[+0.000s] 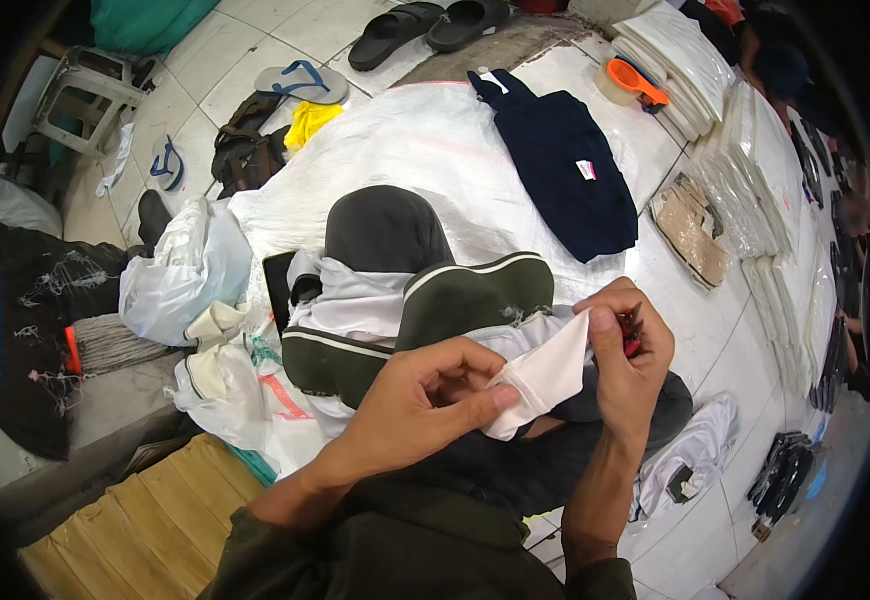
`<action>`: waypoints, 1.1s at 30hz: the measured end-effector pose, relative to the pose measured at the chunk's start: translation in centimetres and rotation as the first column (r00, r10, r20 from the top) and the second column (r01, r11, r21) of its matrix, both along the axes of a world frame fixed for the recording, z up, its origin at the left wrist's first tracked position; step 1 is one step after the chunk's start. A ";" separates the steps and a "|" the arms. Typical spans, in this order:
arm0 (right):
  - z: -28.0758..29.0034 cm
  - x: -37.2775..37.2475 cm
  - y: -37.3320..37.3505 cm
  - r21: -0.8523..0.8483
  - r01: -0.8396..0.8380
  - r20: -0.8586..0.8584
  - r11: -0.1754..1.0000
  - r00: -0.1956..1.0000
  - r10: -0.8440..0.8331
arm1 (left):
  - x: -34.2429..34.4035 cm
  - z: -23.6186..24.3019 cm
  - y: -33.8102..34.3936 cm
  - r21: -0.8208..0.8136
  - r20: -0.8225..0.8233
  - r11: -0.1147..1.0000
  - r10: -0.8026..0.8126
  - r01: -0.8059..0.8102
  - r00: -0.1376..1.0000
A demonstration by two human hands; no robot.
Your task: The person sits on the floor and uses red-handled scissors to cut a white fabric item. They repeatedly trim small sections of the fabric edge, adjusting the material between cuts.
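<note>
Fingers of the left hand [410, 402] and the right hand [630, 350] pinch the white cloth piece [553, 372] between them, just right of centre in the frame's lower half. Pale floor tiles [707, 322] form a curving strip at right, between the central pile and the plastic-wrapped stacks [755, 195] toward the right edge. A crinkled white sheet [395, 145] spreads across the upper centre, with room on it between the navy garment [565, 165], matte and flat, and the pile. Just beyond the hands, little room remains: two dark green panels [480, 288], curved and rimmed with a narrow white band, crowd beside a smooth, dark grey domed piece [385, 225]. The held cloth is soft and smooth, tapering toward the right thumb, with a stitched-looking ridge by the left. Smallest, a red and dark object [633, 346] shows behind the right thumb; its kind is unclear.
</note>
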State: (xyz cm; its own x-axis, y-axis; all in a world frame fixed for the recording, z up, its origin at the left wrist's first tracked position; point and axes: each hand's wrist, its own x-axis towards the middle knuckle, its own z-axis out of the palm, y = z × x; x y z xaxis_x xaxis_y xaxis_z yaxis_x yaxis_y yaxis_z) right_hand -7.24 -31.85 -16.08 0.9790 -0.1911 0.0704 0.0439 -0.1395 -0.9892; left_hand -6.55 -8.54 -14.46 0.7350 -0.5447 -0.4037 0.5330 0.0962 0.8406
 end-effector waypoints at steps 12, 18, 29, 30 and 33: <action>1.7 -3.4 4.0 -0.502 0.271 0.265 0.821 0.952 -0.152 | -0.2 0.5 -0.5 0.163 0.092 0.986 0.016 -0.031 0.996; 0.8 -4.7 4.6 -0.502 0.190 0.335 0.843 0.942 -0.013 | -0.2 0.5 -0.9 0.158 0.205 0.987 -0.022 -0.011 0.978; -0.1 -5.2 3.7 -0.249 0.157 0.204 0.956 0.973 -0.106 | -0.6 -0.3 -1.1 0.082 0.072 0.993 0.080 -0.086 0.994; -0.2 -5.3 3.7 -0.214 0.150 0.192 0.965 0.975 -0.109 | -0.6 -0.3 -1.1 0.079 0.069 0.993 0.084 -0.089 0.994; -0.1 -5.6 3.5 -0.105 0.045 0.113 0.993 0.993 -0.033 | -0.4 -0.1 -1.1 0.091 0.072 0.993 0.071 -0.077 0.995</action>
State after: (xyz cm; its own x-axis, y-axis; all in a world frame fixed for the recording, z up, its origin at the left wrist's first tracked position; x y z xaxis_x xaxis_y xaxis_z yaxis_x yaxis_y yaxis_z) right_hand -12.80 -28.31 -16.19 0.9560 -0.2148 0.1997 0.1444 -0.2479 -0.9580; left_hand -6.99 -9.60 -14.56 0.7998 -0.4498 -0.3975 0.4680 0.0525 0.8822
